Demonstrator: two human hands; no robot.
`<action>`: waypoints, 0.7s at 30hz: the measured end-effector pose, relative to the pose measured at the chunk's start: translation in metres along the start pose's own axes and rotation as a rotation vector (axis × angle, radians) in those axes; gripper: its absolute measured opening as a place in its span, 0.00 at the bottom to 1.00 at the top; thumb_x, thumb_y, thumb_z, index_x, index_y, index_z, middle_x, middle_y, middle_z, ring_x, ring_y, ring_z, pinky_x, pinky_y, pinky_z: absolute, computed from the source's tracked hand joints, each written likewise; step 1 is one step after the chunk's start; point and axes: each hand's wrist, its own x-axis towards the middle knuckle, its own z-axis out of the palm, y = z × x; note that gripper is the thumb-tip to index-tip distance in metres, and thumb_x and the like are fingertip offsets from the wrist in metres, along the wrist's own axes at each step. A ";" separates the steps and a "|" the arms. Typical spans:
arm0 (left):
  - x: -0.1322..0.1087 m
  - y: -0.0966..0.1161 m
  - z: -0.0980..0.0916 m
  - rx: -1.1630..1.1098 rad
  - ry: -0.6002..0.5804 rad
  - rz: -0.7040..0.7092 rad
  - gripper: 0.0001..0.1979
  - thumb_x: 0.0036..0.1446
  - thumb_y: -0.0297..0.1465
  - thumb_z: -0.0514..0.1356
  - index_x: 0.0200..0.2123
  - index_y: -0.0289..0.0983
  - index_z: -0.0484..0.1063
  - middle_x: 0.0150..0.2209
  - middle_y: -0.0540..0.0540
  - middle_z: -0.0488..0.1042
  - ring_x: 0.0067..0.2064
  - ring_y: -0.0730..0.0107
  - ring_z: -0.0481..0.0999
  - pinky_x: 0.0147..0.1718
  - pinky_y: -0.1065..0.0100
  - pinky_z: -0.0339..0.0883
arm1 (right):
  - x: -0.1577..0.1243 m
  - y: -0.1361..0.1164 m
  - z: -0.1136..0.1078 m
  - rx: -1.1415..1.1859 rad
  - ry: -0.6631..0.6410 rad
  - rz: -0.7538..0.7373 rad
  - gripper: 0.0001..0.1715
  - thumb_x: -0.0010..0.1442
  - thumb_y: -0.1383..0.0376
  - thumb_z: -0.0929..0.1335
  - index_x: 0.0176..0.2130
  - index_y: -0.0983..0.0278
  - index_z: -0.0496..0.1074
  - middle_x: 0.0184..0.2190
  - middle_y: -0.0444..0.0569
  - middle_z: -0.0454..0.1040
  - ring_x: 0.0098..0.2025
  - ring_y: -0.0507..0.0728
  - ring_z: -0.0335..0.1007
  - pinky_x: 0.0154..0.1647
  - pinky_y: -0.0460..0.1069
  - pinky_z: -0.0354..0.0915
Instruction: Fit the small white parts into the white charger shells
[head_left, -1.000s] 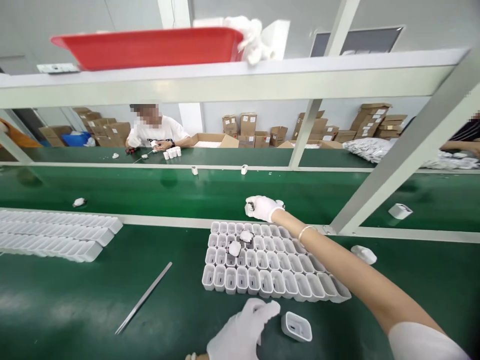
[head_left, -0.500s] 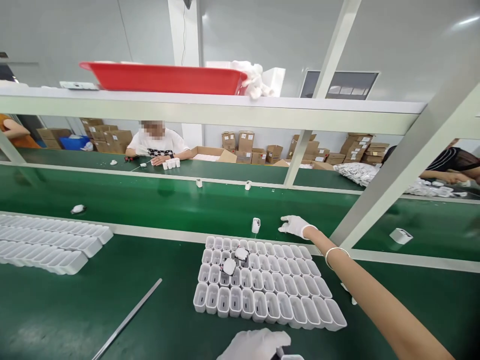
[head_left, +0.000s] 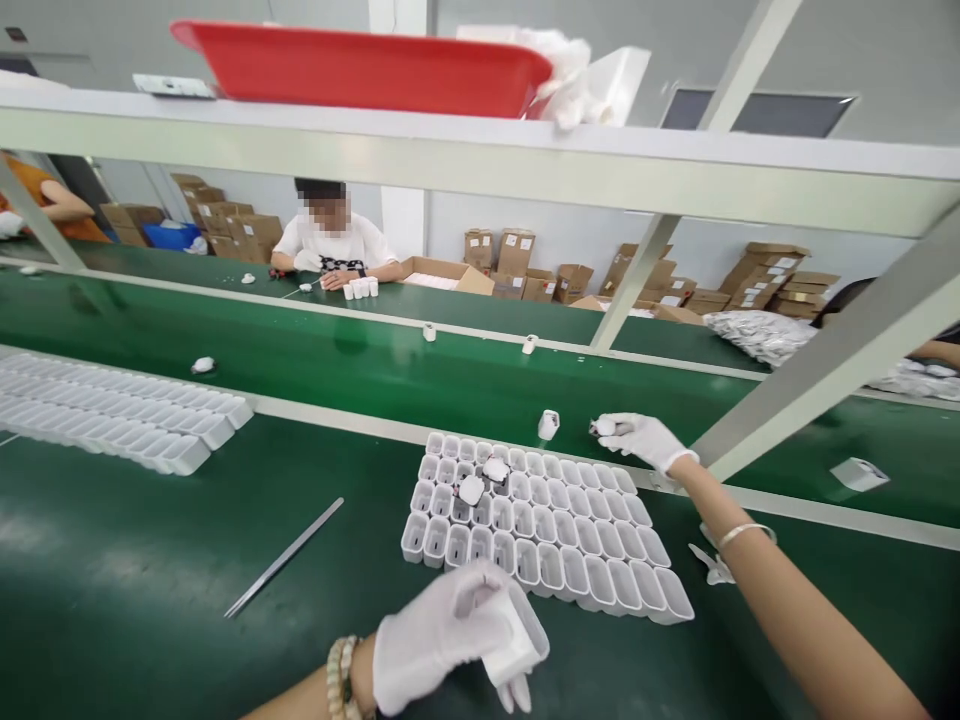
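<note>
My left hand (head_left: 439, 625), in a white glove, is closed around a white open-topped plastic case (head_left: 517, 640) in front of the rows. Over the green belt, my gloved right hand (head_left: 641, 440) pinches a small white rounded part with a dark edge (head_left: 602, 427). Between the two hands stand rows of white open-topped cases (head_left: 600, 575). Two white rounded parts with dark undersides, one (head_left: 471, 490) in front of the other (head_left: 496, 469), lie on top of these rows. A white case (head_left: 549, 425) sits on the belt left of my right hand.
Metal tweezers (head_left: 285, 557) lie on the green bench, with more white cases (head_left: 180, 450) at far left. A slanted post (head_left: 825, 370) rises right of my right hand. Above runs a shelf (head_left: 420, 150) holding a red tray (head_left: 360, 70). Across the belt sits a co-worker (head_left: 364, 245).
My left hand has risen from the bottom edge, bringing its white case fully into view. My right hand has closed on the white rounded part. The camera view has shifted.
</note>
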 end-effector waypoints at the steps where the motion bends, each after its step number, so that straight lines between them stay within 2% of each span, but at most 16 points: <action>1: -0.001 0.005 -0.004 -0.026 -0.011 0.042 0.23 0.56 0.47 0.66 0.43 0.34 0.68 0.27 0.45 0.77 0.26 0.64 0.79 0.25 0.69 0.71 | -0.007 -0.008 -0.001 0.041 -0.002 -0.028 0.24 0.60 0.55 0.73 0.50 0.67 0.73 0.41 0.53 0.79 0.36 0.57 0.76 0.38 0.54 0.75; 3: -0.003 0.013 -0.012 -0.039 -0.006 0.111 0.25 0.59 0.49 0.62 0.45 0.33 0.68 0.25 0.46 0.76 0.24 0.66 0.78 0.24 0.70 0.71 | -0.025 -0.030 0.000 0.126 -0.027 -0.083 0.35 0.51 0.50 0.76 0.52 0.66 0.74 0.44 0.56 0.80 0.39 0.61 0.77 0.42 0.57 0.76; 5: -0.004 0.018 -0.018 -0.030 0.008 0.144 0.26 0.59 0.50 0.61 0.47 0.33 0.69 0.25 0.47 0.75 0.24 0.68 0.77 0.23 0.70 0.71 | -0.052 -0.056 0.008 0.196 -0.061 -0.139 0.39 0.45 0.49 0.78 0.52 0.64 0.75 0.47 0.55 0.80 0.45 0.65 0.77 0.48 0.59 0.75; 7: -0.005 0.020 -0.022 -0.012 0.029 0.159 0.26 0.58 0.50 0.62 0.47 0.33 0.70 0.26 0.47 0.76 0.23 0.70 0.76 0.22 0.72 0.70 | -0.087 -0.083 0.022 0.272 -0.123 -0.218 0.36 0.46 0.51 0.78 0.52 0.61 0.76 0.49 0.52 0.80 0.51 0.66 0.76 0.53 0.60 0.74; 9: -0.007 0.021 -0.023 0.012 0.061 0.173 0.26 0.57 0.49 0.64 0.47 0.34 0.71 0.27 0.46 0.76 0.22 0.71 0.75 0.20 0.73 0.68 | -0.125 -0.107 0.037 0.217 -0.179 -0.301 0.30 0.49 0.54 0.78 0.51 0.59 0.77 0.44 0.49 0.82 0.48 0.65 0.78 0.52 0.60 0.75; 11: -0.009 0.022 -0.022 0.036 0.098 0.184 0.26 0.56 0.48 0.65 0.47 0.34 0.72 0.27 0.46 0.76 0.22 0.73 0.74 0.20 0.75 0.65 | -0.157 -0.124 0.050 0.117 -0.227 -0.439 0.25 0.53 0.58 0.76 0.51 0.58 0.77 0.46 0.48 0.81 0.49 0.63 0.78 0.52 0.57 0.75; 13: -0.011 0.023 -0.021 0.061 0.134 0.180 0.27 0.56 0.48 0.65 0.48 0.33 0.72 0.27 0.46 0.76 0.21 0.75 0.72 0.20 0.75 0.64 | -0.178 -0.133 0.059 0.043 -0.274 -0.588 0.21 0.58 0.61 0.73 0.52 0.57 0.76 0.43 0.47 0.81 0.45 0.59 0.79 0.47 0.53 0.76; 15: -0.013 0.025 -0.020 0.081 0.170 0.164 0.29 0.55 0.49 0.66 0.51 0.32 0.72 0.27 0.46 0.76 0.22 0.74 0.72 0.20 0.74 0.62 | -0.189 -0.136 0.063 -0.010 -0.308 -0.688 0.20 0.62 0.64 0.70 0.53 0.57 0.75 0.36 0.45 0.80 0.35 0.55 0.77 0.37 0.49 0.76; 17: -0.013 0.026 -0.019 0.093 0.186 0.149 0.31 0.54 0.49 0.66 0.52 0.31 0.72 0.27 0.45 0.76 0.24 0.71 0.73 0.20 0.74 0.62 | -0.192 -0.136 0.065 -0.060 -0.320 -0.722 0.19 0.63 0.65 0.68 0.54 0.56 0.74 0.30 0.43 0.77 0.29 0.52 0.73 0.31 0.47 0.73; 21: -0.013 0.026 -0.020 0.108 0.185 0.138 0.30 0.56 0.48 0.66 0.53 0.32 0.72 0.27 0.45 0.77 0.24 0.72 0.72 0.21 0.73 0.62 | -0.191 -0.135 0.067 -0.130 -0.324 -0.692 0.20 0.64 0.62 0.67 0.56 0.55 0.73 0.29 0.43 0.74 0.28 0.51 0.69 0.29 0.45 0.71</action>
